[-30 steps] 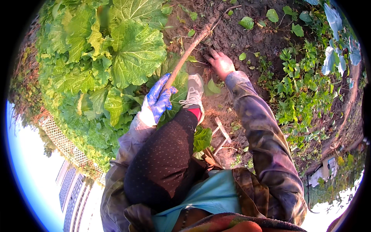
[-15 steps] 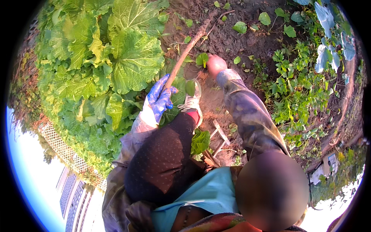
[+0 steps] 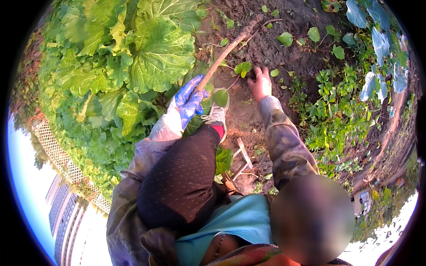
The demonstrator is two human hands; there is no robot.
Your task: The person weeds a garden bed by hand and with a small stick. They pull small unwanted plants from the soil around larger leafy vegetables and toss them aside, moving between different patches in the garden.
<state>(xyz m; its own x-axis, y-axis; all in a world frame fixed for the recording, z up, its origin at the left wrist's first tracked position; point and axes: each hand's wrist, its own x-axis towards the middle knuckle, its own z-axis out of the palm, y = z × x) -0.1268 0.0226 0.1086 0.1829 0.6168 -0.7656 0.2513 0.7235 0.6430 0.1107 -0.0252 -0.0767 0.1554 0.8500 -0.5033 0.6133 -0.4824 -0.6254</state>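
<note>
My left hand [image 3: 190, 103], in a blue-stained glove, is closed around the lower end of a long wooden stick [image 3: 227, 49]. The stick slants away to the upper right, its far end over the soil. My bare right hand [image 3: 261, 84] is low over the brown soil [image 3: 284, 55] with its fingers apart, and I see nothing held in it. Just left of its fingertips is a small green seedling [image 3: 242, 68] with a thin reddish stem. Another green leaf [image 3: 220, 97] lies over my shoe [image 3: 217, 113], right of my gloved hand.
Big leafy greens [image 3: 162, 57] crowd the left side. Low leafy plants [image 3: 333, 106] grow on the right, with bluish leaves [image 3: 380, 46] beyond. Near my knee are a pale forked piece of wood [image 3: 244, 155] and a green leaf [image 3: 224, 160]. A lattice fence [image 3: 53, 142] stands far left.
My right hand has drawn slightly away from the seedling, and its fingers have spread from a closed pose. The left hand keeps its hold on the stick. The view has shifted a little.
</note>
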